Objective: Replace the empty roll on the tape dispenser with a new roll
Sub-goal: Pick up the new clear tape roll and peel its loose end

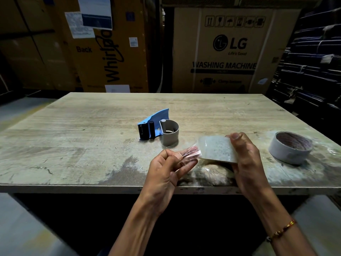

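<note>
A blue tape dispenser (pixel 154 124) lies on its side at the table's middle, with a grey hub (pixel 170 133) beside its black blade end. My right hand (pixel 245 159) grips a roll of clear tape (pixel 217 149) above the table's near edge, seen edge-on. My left hand (pixel 169 169) pinches the loose clear end of the tape (pixel 188 151) pulled out to the left of the roll. A grey cardboard roll (pixel 290 146) with an empty-looking core lies flat at the right of the table.
The worn wooden table (pixel 92 145) has its near edge just under my hands. Large cardboard appliance boxes (pixel 221 52) stand behind it. Dark stacked material (pixel 313 71) fills the right side.
</note>
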A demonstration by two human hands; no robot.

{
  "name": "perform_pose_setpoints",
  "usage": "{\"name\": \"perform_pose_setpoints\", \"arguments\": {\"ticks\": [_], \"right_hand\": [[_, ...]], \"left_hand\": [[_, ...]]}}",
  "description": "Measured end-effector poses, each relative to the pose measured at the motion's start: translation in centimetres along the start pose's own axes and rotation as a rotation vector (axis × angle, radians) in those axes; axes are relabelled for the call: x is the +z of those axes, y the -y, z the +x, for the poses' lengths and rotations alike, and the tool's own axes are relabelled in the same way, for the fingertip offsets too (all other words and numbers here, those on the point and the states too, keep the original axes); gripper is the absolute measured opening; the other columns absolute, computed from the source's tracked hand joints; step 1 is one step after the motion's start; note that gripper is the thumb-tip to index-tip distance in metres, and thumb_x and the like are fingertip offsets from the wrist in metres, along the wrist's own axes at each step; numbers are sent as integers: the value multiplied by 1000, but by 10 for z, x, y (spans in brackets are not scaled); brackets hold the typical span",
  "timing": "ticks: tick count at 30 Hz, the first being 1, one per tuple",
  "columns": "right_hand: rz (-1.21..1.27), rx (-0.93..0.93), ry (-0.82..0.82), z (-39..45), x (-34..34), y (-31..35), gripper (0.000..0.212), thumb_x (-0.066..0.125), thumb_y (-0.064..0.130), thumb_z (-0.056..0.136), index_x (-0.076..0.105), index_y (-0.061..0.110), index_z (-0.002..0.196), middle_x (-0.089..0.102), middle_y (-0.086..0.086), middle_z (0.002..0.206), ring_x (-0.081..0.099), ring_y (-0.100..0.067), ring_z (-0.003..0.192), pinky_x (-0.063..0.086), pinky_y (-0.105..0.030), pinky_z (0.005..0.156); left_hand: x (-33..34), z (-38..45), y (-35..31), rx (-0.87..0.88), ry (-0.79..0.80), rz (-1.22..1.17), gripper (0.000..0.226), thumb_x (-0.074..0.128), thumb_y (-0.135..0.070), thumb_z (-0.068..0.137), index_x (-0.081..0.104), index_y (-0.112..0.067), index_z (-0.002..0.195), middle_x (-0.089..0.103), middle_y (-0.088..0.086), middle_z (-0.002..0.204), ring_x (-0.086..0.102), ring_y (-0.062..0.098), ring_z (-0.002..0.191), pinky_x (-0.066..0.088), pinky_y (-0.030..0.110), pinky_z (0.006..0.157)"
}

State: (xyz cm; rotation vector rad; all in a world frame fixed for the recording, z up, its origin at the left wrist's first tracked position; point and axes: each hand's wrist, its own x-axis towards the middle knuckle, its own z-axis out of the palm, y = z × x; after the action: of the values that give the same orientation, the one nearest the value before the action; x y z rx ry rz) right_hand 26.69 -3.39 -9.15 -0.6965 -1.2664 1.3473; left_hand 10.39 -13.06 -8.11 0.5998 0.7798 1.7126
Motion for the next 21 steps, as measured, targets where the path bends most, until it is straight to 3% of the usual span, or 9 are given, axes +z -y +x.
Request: {"name": "perform_pose_setpoints", "arguments": {"ticks": [4, 8, 11, 15, 18, 21], "right_hand": [[-49, -15, 9, -2, 0, 1, 71, 75, 72, 66, 54, 12, 95, 49, -10, 90, 51, -25, 85, 53, -42, 68], [-15, 9, 16, -1, 2, 4, 86, 78, 73, 60, 50, 3, 99, 50, -12, 88, 59, -23, 81, 56, -44, 67], [-7, 2, 30, -2, 1, 5, 77, 78, 74, 59, 53, 14, 100, 53, -6, 86, 62, -15, 77, 57, -38, 61], [-106, -48, 40, -2, -1, 0, 54, 72, 72, 70, 53, 23, 84, 53, 0, 85, 55, -17, 79, 49, -37, 64], [-243, -180, 56, -4, 1, 0, 40, 60, 58, 83, 54, 19, 82, 55, 6, 83, 53, -5, 75, 47, -22, 64], [-354, -279, 85, -6, 3, -2, 42, 57, 52, 85, 55, 10, 86, 57, 4, 87, 52, 0, 76, 42, -12, 66]], "left_hand": [[-8, 0, -3, -22, 13, 23, 24, 42, 8, 94, 48, -4, 75, 72, 32, 95, 74, 37, 92, 61, 38, 84], [-10, -1, -5, -35, 60, 12, 28, 37, 8, 96, 48, -5, 73, 70, 34, 102, 72, 41, 99, 60, 42, 88], [-9, 0, -5, -40, 75, 19, 27, 37, 7, 96, 46, -5, 74, 66, 38, 112, 71, 42, 103, 58, 44, 91], [-6, 0, -11, -23, 40, 96, 26, 39, 5, 97, 45, -6, 75, 68, 36, 111, 70, 43, 104, 57, 46, 91], [-7, -1, -20, 14, 29, 223, 23, 41, 3, 99, 45, -7, 78, 71, 32, 106, 71, 42, 102, 55, 48, 93], [-8, -1, -28, 50, 23, 418, 21, 44, -1, 101, 45, -9, 81, 74, 25, 106, 72, 38, 102, 54, 50, 97]]}}
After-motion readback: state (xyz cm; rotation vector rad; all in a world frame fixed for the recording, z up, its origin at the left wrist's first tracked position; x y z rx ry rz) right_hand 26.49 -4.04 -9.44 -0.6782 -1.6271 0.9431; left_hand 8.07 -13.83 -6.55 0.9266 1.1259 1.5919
